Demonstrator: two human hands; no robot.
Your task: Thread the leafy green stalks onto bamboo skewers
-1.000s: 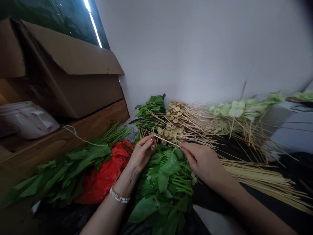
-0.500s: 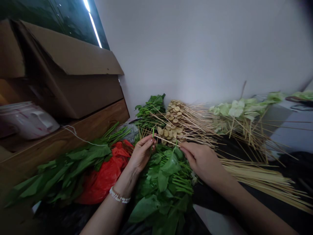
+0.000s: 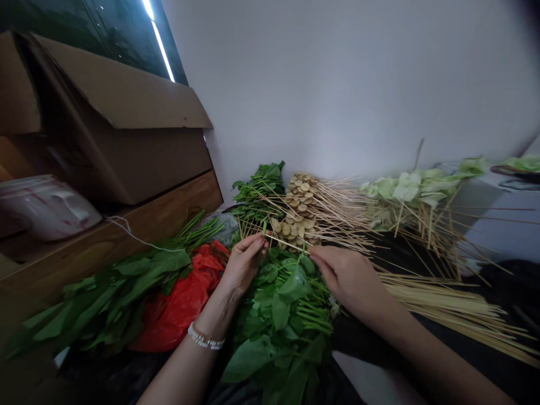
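My left hand (image 3: 247, 260) pinches a green vegetable stem (image 3: 264, 228) upright between thumb and fingers. A thin wooden skewer (image 3: 287, 243) runs from that stem to my right hand (image 3: 343, 273), whose fingers are closed on its other end. Whether the tip has pierced the stem I cannot tell. A leafy green piece seems to hang on the skewer close to my right fingers. Below both hands lies a heap of leafy greens (image 3: 280, 306) with cut stems facing right. Just behind them are skewers threaded with pale round slices (image 3: 295, 228).
Loose bare skewers (image 3: 455, 315) lie on the right, with skewered pale green leaves (image 3: 407, 188) behind. More greens (image 3: 122, 287) rest by a red plastic bag (image 3: 181, 304) on the left. A cardboard box (image 3: 156, 157) and a white jug (image 3: 48, 208) stand on a wooden shelf.
Almost nothing differs. Both hands keep their hold on the stem and the skewer, and the view has shifted very slightly.
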